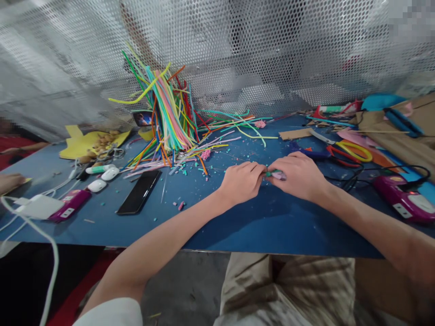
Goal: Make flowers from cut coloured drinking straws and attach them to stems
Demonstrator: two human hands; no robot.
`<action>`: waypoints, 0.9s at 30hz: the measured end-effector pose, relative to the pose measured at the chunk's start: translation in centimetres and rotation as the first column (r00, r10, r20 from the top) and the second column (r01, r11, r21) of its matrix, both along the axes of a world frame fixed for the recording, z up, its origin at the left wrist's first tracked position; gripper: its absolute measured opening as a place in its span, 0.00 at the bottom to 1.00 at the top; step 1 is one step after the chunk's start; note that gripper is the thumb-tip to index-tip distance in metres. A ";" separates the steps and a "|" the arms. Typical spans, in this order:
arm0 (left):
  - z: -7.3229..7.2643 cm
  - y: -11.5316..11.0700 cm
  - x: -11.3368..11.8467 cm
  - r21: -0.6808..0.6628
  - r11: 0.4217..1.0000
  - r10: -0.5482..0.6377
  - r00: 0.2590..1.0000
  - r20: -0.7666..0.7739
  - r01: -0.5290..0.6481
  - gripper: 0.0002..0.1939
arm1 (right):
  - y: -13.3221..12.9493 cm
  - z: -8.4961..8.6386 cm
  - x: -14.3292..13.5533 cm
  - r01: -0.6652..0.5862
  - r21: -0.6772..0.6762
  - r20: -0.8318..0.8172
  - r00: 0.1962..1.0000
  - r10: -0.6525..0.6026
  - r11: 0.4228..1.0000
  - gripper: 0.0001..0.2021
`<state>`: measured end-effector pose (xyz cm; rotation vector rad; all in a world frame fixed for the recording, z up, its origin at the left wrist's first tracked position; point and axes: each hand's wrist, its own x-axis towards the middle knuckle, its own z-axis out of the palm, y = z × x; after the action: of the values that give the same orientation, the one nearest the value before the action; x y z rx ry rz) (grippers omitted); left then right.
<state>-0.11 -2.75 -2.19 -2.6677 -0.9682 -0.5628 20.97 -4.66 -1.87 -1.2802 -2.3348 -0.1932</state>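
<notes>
My left hand (243, 182) and my right hand (298, 175) meet above the blue table (238, 231). Both are closed, with fingertips pinching a small green and lilac piece (277, 174) between them. Its green end sits at the left fingertips and the lilac part lies against my right fingers. Fingers cover much of it, so its exact kind is unclear. Small pink and teal clippings (190, 167) are scattered left of my left hand. Beyond my right hand lie yellow-handled scissors (353, 149) and a dark blue tool with an orange part (311, 151), partly hidden.
A large bundle of coloured pipe cleaners (173, 117) stands against the perforated metal panel (258, 54). A black phone (139, 192), a purple power strip (71, 204) and white cables lie left. Another purple power strip (404, 199) is right. Another person's hand (13, 182) rests far left.
</notes>
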 end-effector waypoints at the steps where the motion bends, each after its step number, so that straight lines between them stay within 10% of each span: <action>1: 0.0 0.0 -0.1 -0.004 1.000 0.000 1.000 0.006 0.000 0.11 | 0.0 0.0 0.0 -0.004 0.033 -0.002 1.000 0.004 0.999 0.08; 19: -0.1 0.6 -0.8 0.244 0.956 -0.165 0.986 -0.001 0.160 0.11 | -0.7 1.5 0.7 -0.038 -0.037 -0.048 0.998 0.037 0.999 0.12; 27: 0.3 0.8 -0.9 0.271 0.946 -0.203 0.977 0.064 0.179 0.09 | 0.1 2.1 1.3 -0.152 -0.431 -0.375 0.927 -0.023 0.889 0.14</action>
<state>-1.00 -1.97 -1.89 -2.5257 -0.6072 -0.8017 22.29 -4.58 0.24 -1.2983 -2.1448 0.6087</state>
